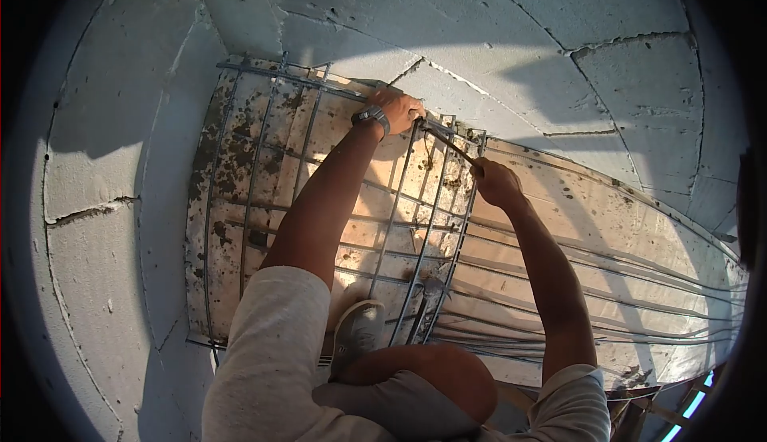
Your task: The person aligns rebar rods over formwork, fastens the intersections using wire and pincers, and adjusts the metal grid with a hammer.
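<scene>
My left hand (397, 111), with a watch on the wrist, is at the far edge of a rebar grid (391, 217). Its fingers are curled closed against a bar crossing; what they pinch is hidden. Just to the right, my right hand (497, 183) is wrapped round the end of a long, slim, dark metal tool (451, 143). The tool slants up and left, its tip meeting the bars beside my left fingertips. Below that crossing hangs a thin bent wire (429, 153).
The grid lies over stained formwork boards (228, 162). Long loose bars (607, 270) run right across plain panels (551, 202). Pale block walls (511, 35) rise behind and at left. My shoe (358, 332) stands among the bars, near what looks like a hammer (431, 287).
</scene>
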A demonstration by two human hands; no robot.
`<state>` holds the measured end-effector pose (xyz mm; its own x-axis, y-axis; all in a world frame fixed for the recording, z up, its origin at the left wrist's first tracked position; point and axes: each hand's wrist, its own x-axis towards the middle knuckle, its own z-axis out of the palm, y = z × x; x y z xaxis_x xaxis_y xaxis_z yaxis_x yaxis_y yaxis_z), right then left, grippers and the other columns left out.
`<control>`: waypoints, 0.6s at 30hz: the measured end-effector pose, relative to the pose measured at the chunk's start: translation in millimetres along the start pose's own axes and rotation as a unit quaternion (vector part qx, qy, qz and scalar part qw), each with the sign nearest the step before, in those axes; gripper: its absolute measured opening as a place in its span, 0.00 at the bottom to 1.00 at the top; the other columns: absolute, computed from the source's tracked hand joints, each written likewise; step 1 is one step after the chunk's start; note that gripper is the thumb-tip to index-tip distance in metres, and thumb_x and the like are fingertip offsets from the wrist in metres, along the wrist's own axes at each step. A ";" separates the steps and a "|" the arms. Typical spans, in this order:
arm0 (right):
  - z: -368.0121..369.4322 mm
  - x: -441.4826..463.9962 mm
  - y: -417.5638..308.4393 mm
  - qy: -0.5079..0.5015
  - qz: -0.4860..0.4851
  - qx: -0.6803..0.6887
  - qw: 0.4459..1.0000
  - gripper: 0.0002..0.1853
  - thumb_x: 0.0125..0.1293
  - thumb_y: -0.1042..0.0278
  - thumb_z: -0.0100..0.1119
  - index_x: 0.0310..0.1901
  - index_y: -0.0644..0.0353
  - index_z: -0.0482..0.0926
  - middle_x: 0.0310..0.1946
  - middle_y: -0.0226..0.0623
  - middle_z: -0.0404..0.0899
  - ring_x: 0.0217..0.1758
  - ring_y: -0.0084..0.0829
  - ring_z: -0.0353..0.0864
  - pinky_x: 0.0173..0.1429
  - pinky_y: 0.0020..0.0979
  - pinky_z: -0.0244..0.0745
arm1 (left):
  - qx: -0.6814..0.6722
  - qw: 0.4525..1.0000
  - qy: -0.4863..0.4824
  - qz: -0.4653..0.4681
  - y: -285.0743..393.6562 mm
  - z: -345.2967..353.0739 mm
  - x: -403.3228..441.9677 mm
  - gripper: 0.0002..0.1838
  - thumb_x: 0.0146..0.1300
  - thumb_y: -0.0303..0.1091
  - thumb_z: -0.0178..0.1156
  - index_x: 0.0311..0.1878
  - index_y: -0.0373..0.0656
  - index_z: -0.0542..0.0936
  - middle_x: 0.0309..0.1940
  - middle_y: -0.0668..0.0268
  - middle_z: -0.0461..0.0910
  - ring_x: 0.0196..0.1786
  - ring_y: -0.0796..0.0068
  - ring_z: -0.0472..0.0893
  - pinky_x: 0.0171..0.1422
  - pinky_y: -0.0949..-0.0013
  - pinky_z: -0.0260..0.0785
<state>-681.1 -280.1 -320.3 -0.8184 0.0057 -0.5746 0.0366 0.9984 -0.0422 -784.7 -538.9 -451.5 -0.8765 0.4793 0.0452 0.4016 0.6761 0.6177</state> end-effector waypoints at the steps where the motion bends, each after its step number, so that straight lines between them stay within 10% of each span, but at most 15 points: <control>1: -6.3 -5.9 -13.9 0.019 0.022 -0.033 0.999 0.16 0.75 0.52 0.54 0.53 0.54 0.81 0.40 0.43 0.86 0.48 0.45 0.84 0.52 0.45 0.75 | -0.003 1.000 0.024 0.011 -3.1 5.0 1.4 0.12 0.69 0.41 0.58 0.49 0.68 0.89 0.38 0.65 0.90 0.40 0.61 0.88 0.58 0.53 0.74; 18: -11.6 -15.8 -56.8 0.059 0.081 -0.078 0.992 0.35 0.65 0.65 0.65 0.73 0.51 0.64 0.65 0.69 0.68 0.68 0.71 0.71 0.67 0.60 0.72 | -0.001 1.000 0.025 0.017 -11.1 12.1 4.3 0.15 0.68 0.37 0.61 0.55 0.60 0.87 0.46 0.61 0.89 0.49 0.58 0.88 0.61 0.50 0.75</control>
<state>-676.9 -336.2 -299.4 -0.8705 0.1641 -0.4639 0.0914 0.9803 0.1753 -789.7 -537.6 -467.7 -0.8748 0.4728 0.1058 0.4307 0.6587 0.6170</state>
